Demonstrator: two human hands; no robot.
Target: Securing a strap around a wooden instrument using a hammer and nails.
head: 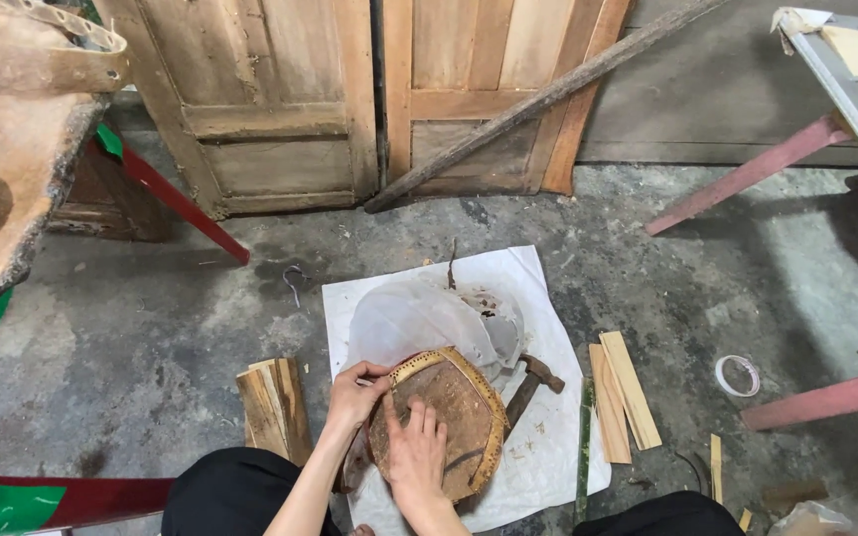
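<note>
Working: two bare hands rest on a round brown disc (446, 422) with a woven yellow rim, on a white sheet (528, 298) spread on the concrete floor (151, 328).
Right hand (415, 452): lies flat on the disc's face, fingers (419, 417) spread open and pointing away from the person, gripping nothing.
Left hand (354, 393): sits at the disc's upper left edge, fingers curled closed around the rim; a small pale thing shows at the fingertips, too small to tell.
Disc: under the right fingers, touching both hands, between the person's knees.
Beyond the fingers: a pale, see-through dome shape (419, 318) lies on the sheet, just past the disc.
Right of the fingers: a rusty hammer (533, 382) beside the disc, then flat wood strips (623, 397) and a ring of tape (738, 375) farther out.
Left of the fingers: a stack of split wood pieces (270, 407) on the floor.
Far side: old wooden doors (350, 89) lean against the wall.
</note>
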